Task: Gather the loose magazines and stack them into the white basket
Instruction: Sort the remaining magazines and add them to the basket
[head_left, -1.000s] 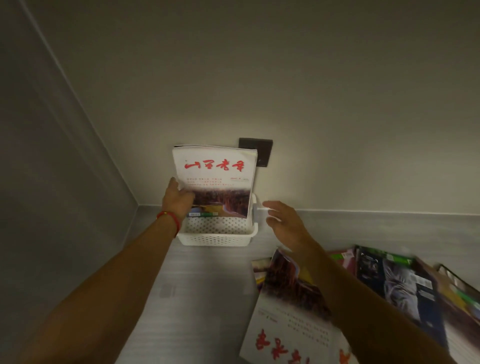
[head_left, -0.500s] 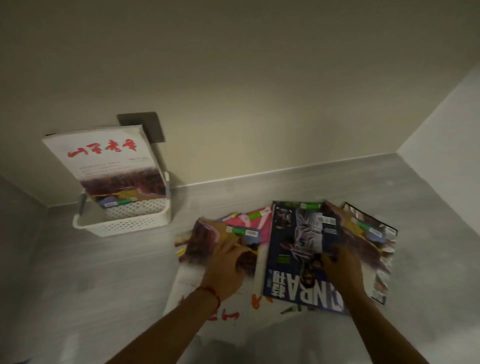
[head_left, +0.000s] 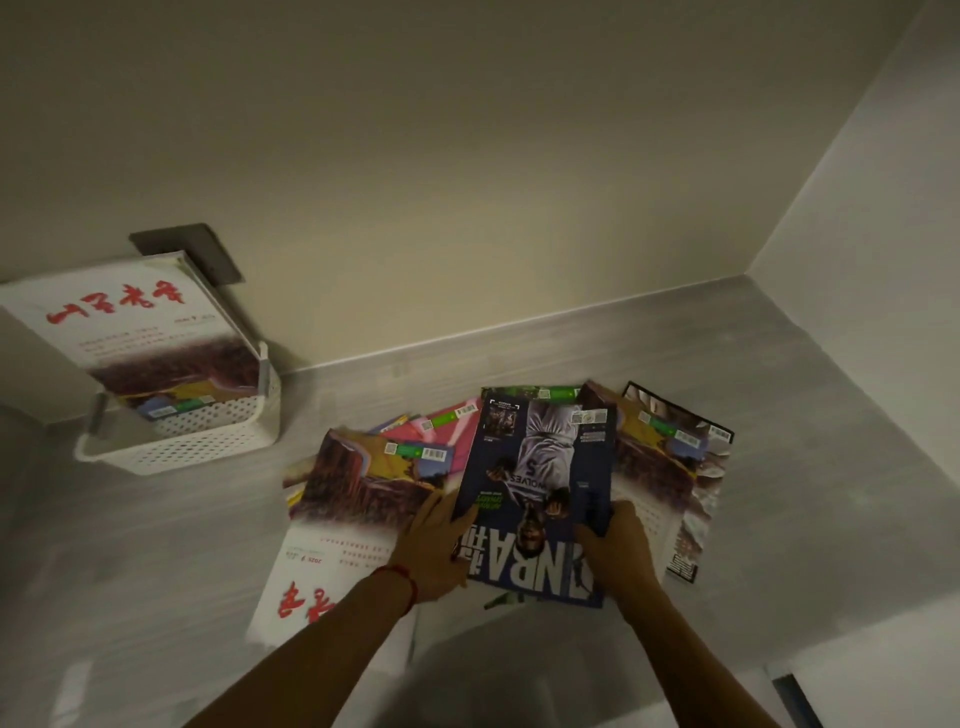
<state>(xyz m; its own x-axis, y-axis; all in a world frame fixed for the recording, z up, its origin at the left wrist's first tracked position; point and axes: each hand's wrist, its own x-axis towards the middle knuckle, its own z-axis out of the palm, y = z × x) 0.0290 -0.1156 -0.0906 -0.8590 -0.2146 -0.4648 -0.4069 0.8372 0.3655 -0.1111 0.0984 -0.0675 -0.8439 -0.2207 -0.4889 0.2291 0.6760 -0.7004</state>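
A dark blue basketball magazine (head_left: 540, 483) lies on top of a fanned pile on the grey counter. My left hand (head_left: 436, 545) grips its left edge and my right hand (head_left: 618, 551) grips its right edge. Under it lie a white magazine with red characters (head_left: 337, 525), a pink one (head_left: 447, 431) and a brown-and-white one (head_left: 670, 467). The white basket (head_left: 208, 441) stands at the back left against the wall. A white magazine with red characters (head_left: 140, 338) stands upright in it, leaning back.
A dark wall plate (head_left: 202, 254) sits behind the basket. A side wall (head_left: 857, 208) closes the counter on the right. The counter's front edge (head_left: 779, 660) runs at the lower right. Bare counter (head_left: 130, 561) lies in front of the basket.
My hands left the basket and the magazine standing in it, and came down onto the pile. Both now close on the edges of the blue magazine. The view swung right.
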